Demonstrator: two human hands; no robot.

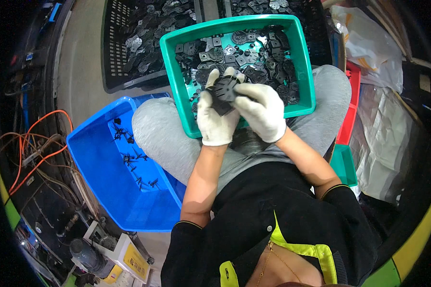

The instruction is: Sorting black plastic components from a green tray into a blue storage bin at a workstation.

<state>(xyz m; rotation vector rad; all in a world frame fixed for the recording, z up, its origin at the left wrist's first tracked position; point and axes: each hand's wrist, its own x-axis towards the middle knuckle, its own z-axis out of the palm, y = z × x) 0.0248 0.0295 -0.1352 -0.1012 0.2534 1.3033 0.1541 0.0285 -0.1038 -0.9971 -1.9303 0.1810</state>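
Note:
A black molded plastic part (223,91), with a rounded slotted end and a squarish end, is held over the green tray (303,88). My left hand (216,117), in a white glove, grips it from the left and beneath. From the right, my gloved right hand (263,110) has its thumb and fingers closed at the part's edge. Below lie many loose black parts (277,67), flat plates and small round pieces among them. The tray rests across my lap in grey trousers. My fingertips partly hide the held part.
At the left stands a blue bin (100,177) with several small spiky black pieces (129,160). Beyond the tray are black crates (112,57) full of similar parts. A red bin (352,103), a small green bin (344,165) and plastic sacks (368,48) are at the right. Orange cable (38,122) lies far left.

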